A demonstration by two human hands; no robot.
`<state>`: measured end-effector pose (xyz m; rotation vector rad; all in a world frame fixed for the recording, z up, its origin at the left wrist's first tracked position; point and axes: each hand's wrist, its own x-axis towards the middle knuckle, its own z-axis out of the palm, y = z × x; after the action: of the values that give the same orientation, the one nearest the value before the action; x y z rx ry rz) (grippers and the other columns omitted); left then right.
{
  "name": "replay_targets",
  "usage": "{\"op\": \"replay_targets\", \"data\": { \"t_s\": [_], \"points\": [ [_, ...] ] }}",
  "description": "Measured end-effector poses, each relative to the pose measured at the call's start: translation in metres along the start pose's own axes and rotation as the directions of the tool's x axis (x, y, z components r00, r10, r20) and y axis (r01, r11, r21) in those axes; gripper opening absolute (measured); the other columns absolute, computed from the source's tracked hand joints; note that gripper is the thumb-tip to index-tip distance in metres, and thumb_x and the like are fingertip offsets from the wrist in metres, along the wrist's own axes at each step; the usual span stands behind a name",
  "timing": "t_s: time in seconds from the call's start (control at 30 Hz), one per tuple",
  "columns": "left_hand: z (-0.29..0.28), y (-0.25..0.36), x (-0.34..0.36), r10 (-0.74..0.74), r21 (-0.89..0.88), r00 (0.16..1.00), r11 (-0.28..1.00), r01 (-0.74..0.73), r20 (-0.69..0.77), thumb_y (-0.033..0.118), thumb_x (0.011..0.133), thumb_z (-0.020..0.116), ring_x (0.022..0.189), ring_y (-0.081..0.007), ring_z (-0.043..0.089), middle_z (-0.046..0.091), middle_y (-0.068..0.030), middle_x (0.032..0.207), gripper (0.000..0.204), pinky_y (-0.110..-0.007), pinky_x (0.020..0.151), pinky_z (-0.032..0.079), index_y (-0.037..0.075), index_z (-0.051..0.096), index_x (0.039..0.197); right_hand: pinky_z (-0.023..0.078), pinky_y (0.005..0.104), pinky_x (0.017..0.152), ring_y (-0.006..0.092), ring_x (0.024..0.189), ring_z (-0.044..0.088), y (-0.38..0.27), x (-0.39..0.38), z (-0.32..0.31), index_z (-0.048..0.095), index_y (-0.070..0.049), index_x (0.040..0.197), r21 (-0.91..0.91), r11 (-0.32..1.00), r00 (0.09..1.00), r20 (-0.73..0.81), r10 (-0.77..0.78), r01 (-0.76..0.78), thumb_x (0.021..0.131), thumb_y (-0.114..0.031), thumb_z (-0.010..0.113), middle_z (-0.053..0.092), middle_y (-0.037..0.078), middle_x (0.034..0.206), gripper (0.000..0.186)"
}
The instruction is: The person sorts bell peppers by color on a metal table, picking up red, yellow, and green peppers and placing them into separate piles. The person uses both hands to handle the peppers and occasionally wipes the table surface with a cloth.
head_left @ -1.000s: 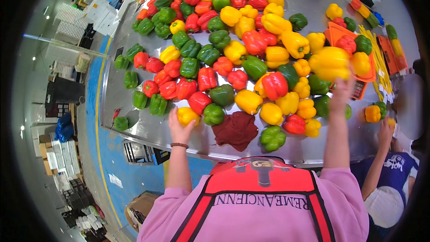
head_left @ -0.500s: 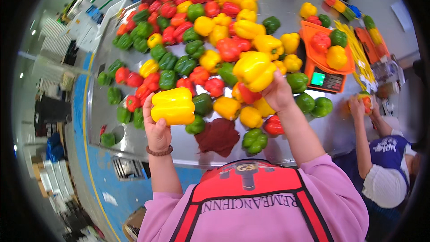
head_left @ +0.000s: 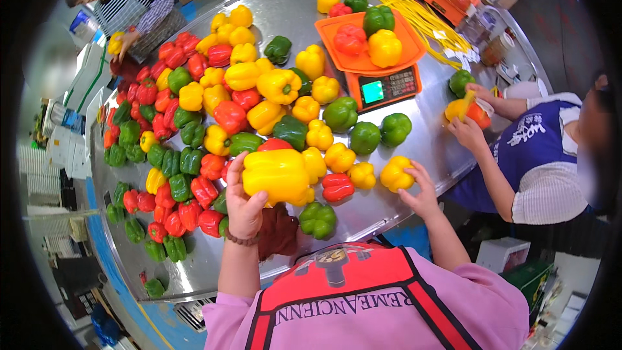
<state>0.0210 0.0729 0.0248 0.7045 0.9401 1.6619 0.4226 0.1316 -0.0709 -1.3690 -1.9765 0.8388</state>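
Holding: my left hand [head_left: 245,210] is clamped on a big yellow pepper [head_left: 275,175], lifted, long axis left to right.
Right hand [head_left: 421,196]: cupped on a small yellow pepper [head_left: 396,173] lying on the steel table [head_left: 414,136], near its edge.
Room: bare steel between the hands, beside a green pepper [head_left: 317,219]; pepper pile [head_left: 194,129] crowds my left.

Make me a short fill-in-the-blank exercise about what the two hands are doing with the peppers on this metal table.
1. The left hand holds up a large ____ pepper.
2. The right hand rests on a smaller yellow pepper that sits on the ____ table.
3. The orange scale tray carries one red, one yellow and one ____ pepper.

Missing words: yellow; metal; green
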Motion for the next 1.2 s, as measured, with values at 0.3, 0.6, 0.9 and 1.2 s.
{"op": "replay_targets", "data": {
  "t_s": [0.3,0.6,0.9,1.2],
  "points": [
    [0.062,-0.037,0.099,0.034,0.418,0.978,0.901,-0.119,0.204,-0.001,0.073,0.078,0.118,-0.0246,0.055,0.049,-0.0150,0.129,0.075,-0.037,0.098,0.050,0.001,0.034,0.135,0.041,0.0408,0.102,0.0368,0.119,0.053,-0.024,0.078,-0.013,0.058,-0.002,0.120,-0.104,0.983,0.942,-0.285,-0.176,0.152,0.074,-0.019,0.077,0.055,0.020,0.130,0.052],
    [0.124,-0.065,0.203,0.280,0.659,0.785,0.430,-0.617,0.552,0.019,0.065,0.086,0.112,-0.0280,0.054,0.054,-0.0137,0.118,0.071,-0.037,0.096,0.046,0.003,0.050,0.125,0.048,0.0389,0.095,0.0306,0.116,0.057,-0.026,0.294,0.007,0.044,-0.002,0.135,-0.337,0.938,0.899,-0.433,-0.072,-0.087,0.068,-0.036,0.083,0.056,0.019,0.128,0.085],
    [0.153,-0.099,0.250,0.311,0.596,0.716,0.402,-0.695,0.626,0.022,0.066,0.084,0.112,-0.0297,0.055,0.057,-0.0142,0.118,0.067,-0.038,0.096,0.046,0.004,0.053,0.123,0.052,0.0327,0.088,0.0218,0.110,0.058,-0.002,0.216,-0.060,0.037,-0.002,0.137,0.742,0.652,0.831,-0.456,0.318,0.158,0.082,-0.020,0.074,0.054,0.015,0.124,0.068],
    [0.186,-0.128,0.267,0.305,0.598,0.638,0.223,-0.770,0.707,0.027,0.068,0.082,0.116,-0.0329,0.053,0.056,-0.0160,0.121,0.067,-0.040,0.098,0.045,0.004,0.053,0.124,0.046,0.0407,0.100,0.0255,0.124,0.051,0.012,0.107,-0.066,0.030,-0.008,0.144,0.889,0.422,0.832,-0.365,0.417,0.178,0.083,-0.020,0.071,0.045,0.012,0.137,0.074]
  ]
}}
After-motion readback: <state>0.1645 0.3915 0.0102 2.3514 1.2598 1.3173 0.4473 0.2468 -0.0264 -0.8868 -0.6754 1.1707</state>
